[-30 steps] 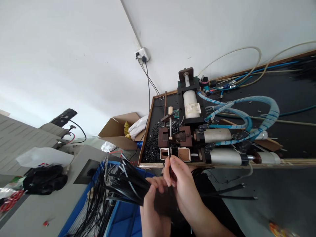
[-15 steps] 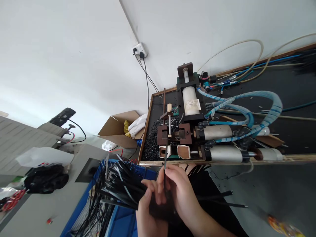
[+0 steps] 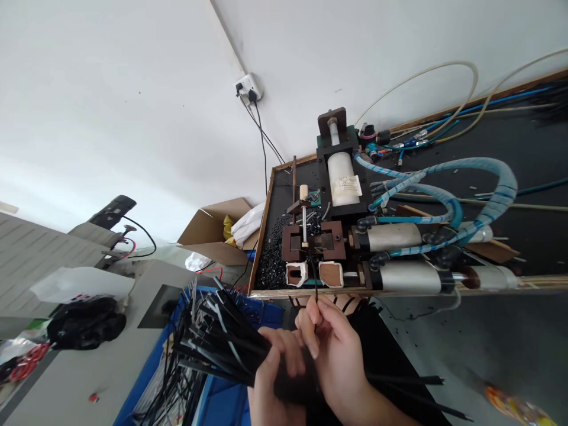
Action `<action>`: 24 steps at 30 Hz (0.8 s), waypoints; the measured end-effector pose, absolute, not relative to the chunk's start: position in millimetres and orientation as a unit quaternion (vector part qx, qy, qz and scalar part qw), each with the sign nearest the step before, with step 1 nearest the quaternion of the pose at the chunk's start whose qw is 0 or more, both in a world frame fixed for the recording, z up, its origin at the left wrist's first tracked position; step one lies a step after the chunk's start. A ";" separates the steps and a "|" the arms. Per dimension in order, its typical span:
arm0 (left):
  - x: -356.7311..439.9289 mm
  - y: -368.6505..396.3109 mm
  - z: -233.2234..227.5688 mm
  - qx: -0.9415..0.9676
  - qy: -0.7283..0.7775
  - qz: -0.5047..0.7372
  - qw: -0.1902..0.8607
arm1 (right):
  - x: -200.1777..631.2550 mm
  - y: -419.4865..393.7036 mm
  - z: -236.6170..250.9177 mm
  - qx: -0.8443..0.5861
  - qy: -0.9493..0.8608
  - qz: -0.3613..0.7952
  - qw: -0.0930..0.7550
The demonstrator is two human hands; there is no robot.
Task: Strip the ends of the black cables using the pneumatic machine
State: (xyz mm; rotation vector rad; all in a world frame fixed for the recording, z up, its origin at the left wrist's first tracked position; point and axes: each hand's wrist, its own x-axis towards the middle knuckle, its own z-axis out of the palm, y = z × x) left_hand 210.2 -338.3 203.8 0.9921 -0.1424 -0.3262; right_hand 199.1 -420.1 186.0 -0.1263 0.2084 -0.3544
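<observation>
My left hand [image 3: 276,376] is closed around a thick bundle of black cables [image 3: 224,334], whose ends fan out to the left. Between the fingertips of my right hand [image 3: 333,349] is a single thin black cable [image 3: 315,275]. That cable points away from me, passing through the gap between two tan pads with white edges, a left pad [image 3: 293,274] and a right pad [image 3: 331,274]. Its far end reaches the brown metal jaws [image 3: 333,239] of a pneumatic machine; whether it touches them I cannot tell.
Silver air cylinders [image 3: 410,277] and looping blue hoses [image 3: 483,171] lie right of the jaws. Small black scraps [image 3: 271,263] cover the bench's left corner. A blue bin [image 3: 222,396] with more cables stands below left, and an open cardboard box [image 3: 208,234] sits behind it.
My right hand has shifted slightly right. The single cable's front part has moved from the left pad into the gap between the pads. My left hand still grips the bundle.
</observation>
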 end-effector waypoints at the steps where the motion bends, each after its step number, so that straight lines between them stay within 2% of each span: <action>1: 210.4 -338.7 204.0 0.477 -0.072 -0.153 0.862 | 200.0 -420.2 185.6 -0.060 0.103 -0.173 0.978; 18: 212.7 -338.7 203.1 0.507 -0.071 -0.133 0.849 | 207.1 -421.3 183.8 -0.047 0.113 -0.152 0.981; 24: 212.2 -329.6 195.2 0.502 -0.073 -0.159 0.847 | 210.8 -421.9 182.0 -0.049 0.111 -0.132 0.984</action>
